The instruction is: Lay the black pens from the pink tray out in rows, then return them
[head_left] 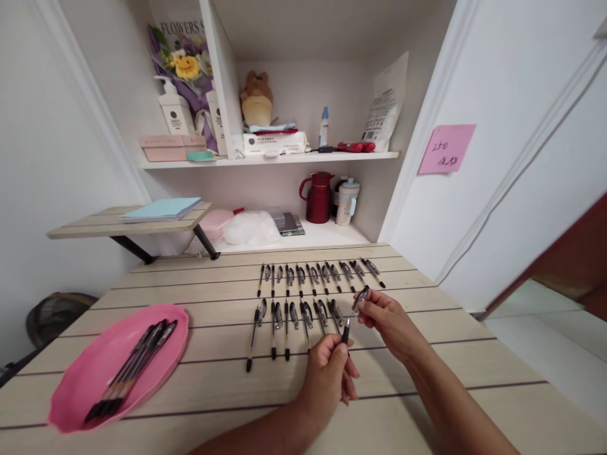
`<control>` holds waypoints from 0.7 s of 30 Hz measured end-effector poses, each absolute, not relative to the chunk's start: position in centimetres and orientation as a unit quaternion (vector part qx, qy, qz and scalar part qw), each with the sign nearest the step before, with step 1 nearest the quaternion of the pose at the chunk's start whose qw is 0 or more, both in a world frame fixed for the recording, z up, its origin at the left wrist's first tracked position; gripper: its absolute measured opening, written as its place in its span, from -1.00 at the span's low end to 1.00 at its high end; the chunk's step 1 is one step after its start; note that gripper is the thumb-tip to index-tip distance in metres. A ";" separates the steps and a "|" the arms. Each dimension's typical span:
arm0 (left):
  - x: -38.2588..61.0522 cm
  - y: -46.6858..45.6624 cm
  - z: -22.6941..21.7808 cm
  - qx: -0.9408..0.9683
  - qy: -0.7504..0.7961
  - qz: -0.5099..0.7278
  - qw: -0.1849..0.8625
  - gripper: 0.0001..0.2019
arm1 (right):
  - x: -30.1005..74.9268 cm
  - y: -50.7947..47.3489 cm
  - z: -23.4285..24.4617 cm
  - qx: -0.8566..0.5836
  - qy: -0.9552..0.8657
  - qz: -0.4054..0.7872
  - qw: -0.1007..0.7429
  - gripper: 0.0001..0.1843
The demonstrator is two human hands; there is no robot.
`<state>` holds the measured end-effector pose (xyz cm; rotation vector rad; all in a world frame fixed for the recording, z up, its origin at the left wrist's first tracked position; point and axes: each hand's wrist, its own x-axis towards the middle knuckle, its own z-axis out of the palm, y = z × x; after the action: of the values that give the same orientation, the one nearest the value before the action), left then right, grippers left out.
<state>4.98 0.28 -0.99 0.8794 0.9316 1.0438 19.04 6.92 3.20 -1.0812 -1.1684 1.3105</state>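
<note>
My left hand [329, 373] is closed round a black pen [346, 330], its tip pointing up and away. My right hand [386, 316] pinches the pen's cap [361, 297], held a little apart from the pen. Both hands hover over the wooden table [427, 379], just in front of two rows of pens and caps: a far row [315, 275] and a nearer row [294, 316]. A pink tray [95, 379] at the front left holds several capped black pens [133, 370].
Shelves behind the table carry bottles, a plush toy [257, 98], a red jug [318, 197] and a white cup. A small side shelf [118, 224] with a blue notebook juts out at the left. A pink note [446, 148] hangs on the right wall.
</note>
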 end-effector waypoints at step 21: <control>4.8 0.1 0.0 0.392 0.449 0.475 0.648 -0.81 | 17.9 4.4 1.7 -0.372 -0.506 0.637 0.447 -0.73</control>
<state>4.81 0.10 0.04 0.8906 1.0220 1.0790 17.85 4.36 1.74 -0.9216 -1.2534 1.5768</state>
